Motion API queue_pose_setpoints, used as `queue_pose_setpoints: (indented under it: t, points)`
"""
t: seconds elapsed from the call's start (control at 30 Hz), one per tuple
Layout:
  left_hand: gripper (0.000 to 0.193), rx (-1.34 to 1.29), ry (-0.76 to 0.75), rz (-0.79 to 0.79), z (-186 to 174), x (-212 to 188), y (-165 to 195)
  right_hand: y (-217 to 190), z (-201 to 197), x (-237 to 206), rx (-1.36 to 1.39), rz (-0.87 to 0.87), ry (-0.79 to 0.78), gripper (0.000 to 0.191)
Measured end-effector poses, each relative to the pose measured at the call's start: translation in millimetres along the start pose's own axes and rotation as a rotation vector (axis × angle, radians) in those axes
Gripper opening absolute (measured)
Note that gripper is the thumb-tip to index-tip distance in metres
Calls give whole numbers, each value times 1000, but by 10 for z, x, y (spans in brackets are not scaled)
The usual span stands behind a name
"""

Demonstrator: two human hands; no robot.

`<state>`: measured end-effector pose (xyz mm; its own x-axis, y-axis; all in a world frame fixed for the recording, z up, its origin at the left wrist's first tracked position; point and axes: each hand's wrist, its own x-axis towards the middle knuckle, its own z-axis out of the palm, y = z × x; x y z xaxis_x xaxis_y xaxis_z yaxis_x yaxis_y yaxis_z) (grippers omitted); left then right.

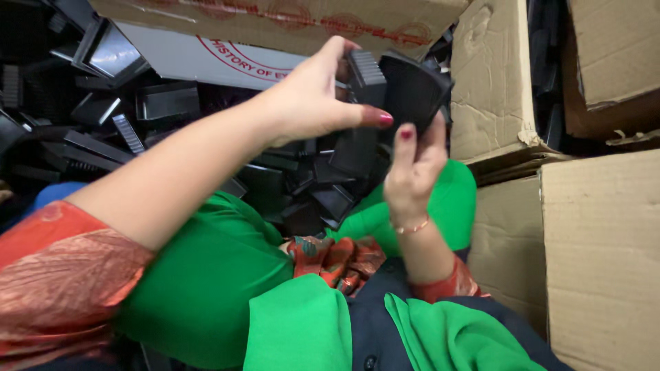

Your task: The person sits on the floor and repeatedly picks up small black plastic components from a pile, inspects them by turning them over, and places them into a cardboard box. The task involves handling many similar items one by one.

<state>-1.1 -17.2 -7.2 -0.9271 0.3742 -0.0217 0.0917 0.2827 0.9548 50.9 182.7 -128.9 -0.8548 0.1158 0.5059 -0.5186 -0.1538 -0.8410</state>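
I see left hand (309, 103) pinching a ribbed black plastic block (364, 75); right hand (412, 172) holding a matte, curved black plastic shell (412, 89). Cardboard boxes (598, 254) alongside.

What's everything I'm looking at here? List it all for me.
ribbed black plastic piece: one, black, pinched in the left hand
flared black plastic piece: one, black, held by the right hand
loose black plastic parts: many, black, heaped behind and left
cardboard boxes: several, brown, right side and top
green cloth: green, over the lap
bangle: one, gold, right wrist
left hand: upper centre
right hand: centre
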Motion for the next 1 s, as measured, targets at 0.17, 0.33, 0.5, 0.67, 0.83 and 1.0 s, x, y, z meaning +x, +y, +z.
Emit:
queue_pose_setpoints:
  t: [0.17,0.33,0.5,0.67,0.83,1.0]
  points:
    - [88,-369,-186,196,16,2,76,-347,196,10,-82,-288,-181,62]
    - [90,-440,-304,267,56,-64,108,-344,128,50,39,-282,-90,60]
    - [89,-337,-249,398,144,-49,95,-311,91,5,-142,-332,-29,58]
    - [91,-299,-126,359,177,-67,81,-330,116,-24,-256,-292,-62,66]
    - [92,-273,-67,293,131,-72,72,-268,70,-10,-505,-356,-193,69]
    - [72,467,251,620,-1,-20,241,-236,-86,-34,-479,-136,-57,52]
